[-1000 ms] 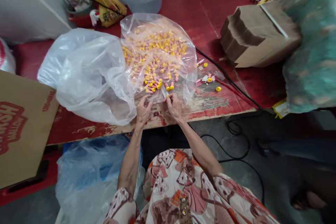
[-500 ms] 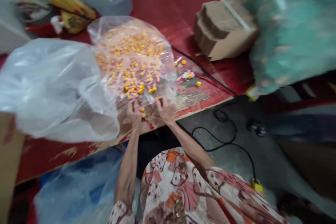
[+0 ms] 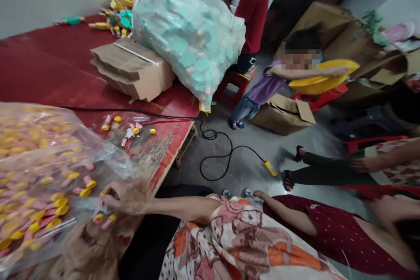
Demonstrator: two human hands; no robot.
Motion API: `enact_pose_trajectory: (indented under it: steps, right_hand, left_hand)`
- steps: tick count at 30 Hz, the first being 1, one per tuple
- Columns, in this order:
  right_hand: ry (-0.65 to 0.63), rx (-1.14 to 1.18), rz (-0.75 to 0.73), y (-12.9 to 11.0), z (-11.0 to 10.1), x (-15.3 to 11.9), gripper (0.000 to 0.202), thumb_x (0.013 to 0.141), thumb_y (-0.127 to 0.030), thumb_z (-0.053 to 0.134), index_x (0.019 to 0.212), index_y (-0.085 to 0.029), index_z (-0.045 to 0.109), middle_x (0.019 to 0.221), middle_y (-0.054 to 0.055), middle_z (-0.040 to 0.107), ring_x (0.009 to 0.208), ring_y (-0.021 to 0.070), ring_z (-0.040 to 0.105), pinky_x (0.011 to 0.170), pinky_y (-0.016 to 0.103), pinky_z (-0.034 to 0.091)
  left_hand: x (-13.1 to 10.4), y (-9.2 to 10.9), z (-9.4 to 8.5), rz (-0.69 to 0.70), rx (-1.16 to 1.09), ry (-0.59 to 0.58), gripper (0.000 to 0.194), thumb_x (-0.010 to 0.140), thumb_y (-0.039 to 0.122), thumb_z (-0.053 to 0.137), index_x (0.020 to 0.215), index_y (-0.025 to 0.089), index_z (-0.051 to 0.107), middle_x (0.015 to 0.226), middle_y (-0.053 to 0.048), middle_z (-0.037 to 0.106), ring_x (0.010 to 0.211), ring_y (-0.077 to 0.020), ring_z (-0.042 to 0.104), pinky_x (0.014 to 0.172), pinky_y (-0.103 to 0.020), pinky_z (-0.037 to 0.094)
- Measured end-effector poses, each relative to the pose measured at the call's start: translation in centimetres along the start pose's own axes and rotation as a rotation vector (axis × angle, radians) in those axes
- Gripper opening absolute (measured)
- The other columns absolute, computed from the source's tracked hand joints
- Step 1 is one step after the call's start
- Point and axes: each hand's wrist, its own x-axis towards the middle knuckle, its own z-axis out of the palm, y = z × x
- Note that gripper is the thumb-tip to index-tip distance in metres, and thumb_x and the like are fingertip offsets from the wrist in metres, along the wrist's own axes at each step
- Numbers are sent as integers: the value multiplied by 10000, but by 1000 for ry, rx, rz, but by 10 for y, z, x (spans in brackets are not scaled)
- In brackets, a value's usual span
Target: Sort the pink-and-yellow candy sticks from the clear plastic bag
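Note:
My right hand (image 3: 123, 197) is at the table's near edge, fingers curled in a pinch. Small pink tubes with yellow caps (image 3: 108, 222) lie right under its fingertips. Close by, my left hand (image 3: 88, 251) is smeared by motion at the lower left, its fingers looking bent inward. What either hand pinches, if anything, I cannot make out. Beside them a clear plastic bag (image 3: 108, 153) spreads over the table, full of the same pink tubes with yellow caps (image 3: 59, 203).
Loose tubes and caps (image 3: 133, 131) lie on the worn red table (image 3: 49, 65). Behind are a cardboard box (image 3: 141, 78) and a big bag of green items (image 3: 193, 39). A black cable (image 3: 226, 157) loops across the floor to a yellow socket (image 3: 269, 168). Several people are around; one holds a yellow basin (image 3: 323, 81).
The view has swung to the right, so the table things now sit further left and several people show. My hands stay close together by the bag, their fingers still bent.

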Motion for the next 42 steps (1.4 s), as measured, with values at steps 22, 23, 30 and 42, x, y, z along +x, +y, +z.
enact_pose_trajectory:
  steps: [22, 23, 30, 42]
  right_hand:
    - [45, -80, 44, -2, -4, -8, 251, 865, -541, 708, 892, -322, 589, 840, -100, 727, 859, 213, 766, 823, 300, 569]
    - [34, -89, 42, -2, -4, -9, 222, 873, -514, 702, 905, -321, 596, 845, -102, 727, 859, 208, 765, 825, 292, 564]
    - [91, -101, 74, -18, -8, -18, 127, 1014, -385, 663, 961, -276, 626, 924, -61, 742, 920, 158, 749, 872, 238, 561]
    - [181, -288, 54, -4, -21, -20, 656, 888, -922, 373, 904, -297, 574, 914, 131, 735, 905, 323, 708, 881, 546, 606]
  left_hand:
    - [-2, 42, -4, -83, -17, 78, 585, 838, 423, 646, 1377, 648, 689, 1006, 38, 838, 723, -357, 773, 706, -558, 641]
    - [-1, 44, -4, -68, -1, 77, 540, 865, 428, 645, 1368, 616, 694, 994, 30, 834, 724, -353, 773, 717, -552, 644]
    - [-7, 24, 2, 80, 172, -39, 400, 1019, 482, 574, 1342, 295, 719, 1112, -121, 840, 889, -365, 810, 796, -509, 659]
    - [-5, 80, 5, 19, 371, -464, 320, 1072, 204, 606, 1354, 94, 710, 1210, -251, 816, 1081, -318, 840, 938, -438, 690]
